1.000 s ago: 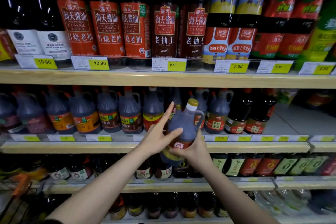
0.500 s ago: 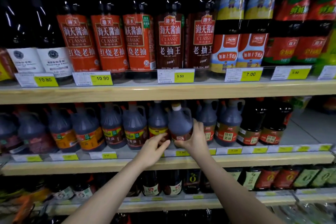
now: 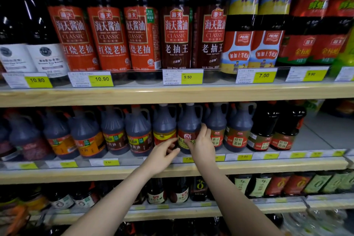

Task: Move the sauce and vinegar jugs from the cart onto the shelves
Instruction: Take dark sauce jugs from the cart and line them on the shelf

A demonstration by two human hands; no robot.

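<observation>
A dark plastic jug with a side handle and a red-and-yellow label (image 3: 188, 130) stands upright on the middle wooden shelf (image 3: 268, 165), in the front row, touching a matching yellow-labelled jug (image 3: 164, 130) on its left and another jug (image 3: 217, 130) on its right. The right hand (image 3: 203, 142) grips its lower right side, fingers curled around the label, while the left hand (image 3: 162, 156) has loosely bent fingertips at the jug's lower left. Tall red-labelled soy sauce bottles (image 3: 107, 38) line the shelf above.
</observation>
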